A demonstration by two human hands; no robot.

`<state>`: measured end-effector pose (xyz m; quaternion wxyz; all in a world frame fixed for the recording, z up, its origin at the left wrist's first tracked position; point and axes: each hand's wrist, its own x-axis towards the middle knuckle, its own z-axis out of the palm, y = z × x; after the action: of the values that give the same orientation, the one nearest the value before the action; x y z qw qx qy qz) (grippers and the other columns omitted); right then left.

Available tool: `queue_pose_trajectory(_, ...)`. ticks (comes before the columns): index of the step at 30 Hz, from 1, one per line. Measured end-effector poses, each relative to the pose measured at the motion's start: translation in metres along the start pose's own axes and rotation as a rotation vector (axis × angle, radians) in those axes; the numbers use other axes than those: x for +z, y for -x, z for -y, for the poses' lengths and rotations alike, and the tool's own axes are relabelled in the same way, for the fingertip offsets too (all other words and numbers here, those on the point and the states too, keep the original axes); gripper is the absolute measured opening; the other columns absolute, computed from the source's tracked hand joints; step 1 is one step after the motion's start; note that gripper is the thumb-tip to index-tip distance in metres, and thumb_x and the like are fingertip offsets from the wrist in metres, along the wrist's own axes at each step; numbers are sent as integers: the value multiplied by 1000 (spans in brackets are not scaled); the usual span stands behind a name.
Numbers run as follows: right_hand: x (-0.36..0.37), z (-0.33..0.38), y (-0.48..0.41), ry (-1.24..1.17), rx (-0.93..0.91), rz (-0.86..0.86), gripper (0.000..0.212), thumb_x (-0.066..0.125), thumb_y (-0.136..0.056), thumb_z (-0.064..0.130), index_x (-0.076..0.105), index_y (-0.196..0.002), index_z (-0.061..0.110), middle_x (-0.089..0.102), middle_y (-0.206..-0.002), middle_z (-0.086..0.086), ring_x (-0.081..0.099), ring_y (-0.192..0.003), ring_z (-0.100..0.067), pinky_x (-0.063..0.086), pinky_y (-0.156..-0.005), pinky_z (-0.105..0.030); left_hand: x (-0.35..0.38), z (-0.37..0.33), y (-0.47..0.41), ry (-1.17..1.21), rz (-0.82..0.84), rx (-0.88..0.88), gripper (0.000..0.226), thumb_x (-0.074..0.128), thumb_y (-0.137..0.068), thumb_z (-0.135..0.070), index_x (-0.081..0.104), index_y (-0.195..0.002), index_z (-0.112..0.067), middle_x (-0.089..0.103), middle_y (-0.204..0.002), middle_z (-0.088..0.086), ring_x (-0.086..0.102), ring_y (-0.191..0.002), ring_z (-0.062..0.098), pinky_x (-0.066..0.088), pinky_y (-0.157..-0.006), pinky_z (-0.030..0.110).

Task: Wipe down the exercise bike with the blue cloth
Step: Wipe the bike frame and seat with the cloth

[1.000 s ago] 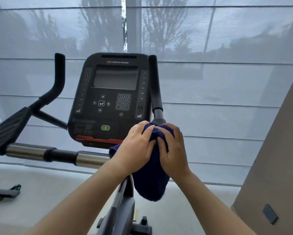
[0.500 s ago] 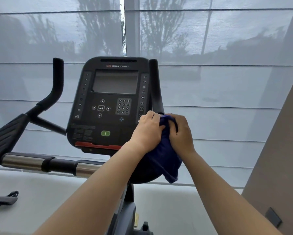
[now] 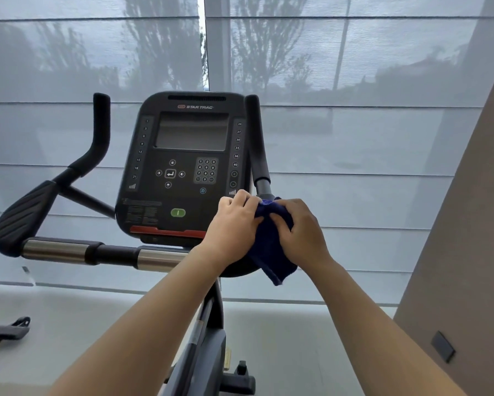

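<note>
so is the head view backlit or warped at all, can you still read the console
Head view: backlit by the shaded window, no harsh glare; wide-angle bend shows on the right wall; console stays sharp, brand and keypad legible; hands and blue cloth in focus.

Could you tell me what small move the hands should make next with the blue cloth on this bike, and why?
Probably slide the blue cloth upward along the right upright handlebar. The left hand and right hand hold it bunched around the bar's base, beside the console, and the grip above is uncovered by the cloth.
</note>
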<state>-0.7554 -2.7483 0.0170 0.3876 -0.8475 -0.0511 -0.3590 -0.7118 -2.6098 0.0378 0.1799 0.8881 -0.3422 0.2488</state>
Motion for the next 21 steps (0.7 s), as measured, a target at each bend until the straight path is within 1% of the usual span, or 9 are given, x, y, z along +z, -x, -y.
queue_pose_trajectory(6,-11,12,32,-18,-3,66,22,51,-90,8,62,-107,17,59,-101,2,52,-92,-10,33,-77,-1,-7,-15,38,-25,-20,-19,30,44,-95,-25,50,-122,-15,50,-117,5,42,-96,30,37,-92,36)
queue_pose_trajectory(9,-21,15,51,-24,-5,136,22,51,-90,8,63,-106,18,60,-102,1,53,-92,-10,35,-78,-3,-15,-28,60,-54,-1,-35,31,46,-94,-26,49,-123,-17,48,-120,3,40,-100,28,38,-90,34)
queue_pose_trajectory(10,-24,16,58,-20,-19,155,21,52,-90,8,63,-105,18,60,-101,1,53,-91,-10,35,-79,-4,-16,-33,69,-54,6,-35,32,47,-93,-25,50,-123,-17,48,-121,2,40,-103,27,39,-91,35)
queue_pose_trajectory(13,-37,19,87,-6,-72,179,21,54,-89,8,65,-102,21,62,-98,2,53,-87,-8,37,-79,-8,-22,-51,99,33,-6,-92,30,47,-90,-23,54,-118,-18,50,-120,2,42,-107,27,43,-89,42)
queue_pose_trajectory(15,-46,24,107,-19,-74,177,20,55,-89,8,66,-101,20,60,-96,6,53,-86,-7,36,-79,-4,-24,-67,119,50,-26,-113,32,43,-86,-24,56,-114,-19,52,-118,3,44,-105,28,44,-87,43)
queue_pose_trajectory(17,-56,30,127,-33,-57,185,19,56,-89,8,66,-102,19,58,-96,9,52,-86,-6,36,-78,-2,-26,-81,138,43,-32,-113,28,45,-88,-22,55,-114,-19,51,-119,2,43,-107,26,43,-90,40)
queue_pose_trajectory(19,-64,38,147,-40,-47,202,19,57,-89,11,65,-103,19,59,-98,8,52,-88,-5,37,-78,-1,-31,-92,157,57,-35,-120,24,48,-91,-20,54,-114,-21,49,-119,0,40,-109,22,39,-91,32)
queue_pose_trajectory(21,-70,47,168,-65,-38,208,17,59,-89,14,65,-104,21,59,-99,7,53,-89,-4,37,-79,-2,-39,-101,178,95,-56,-148,21,48,-92,-20,55,-112,-21,49,-117,-2,38,-106,16,34,-88,24)
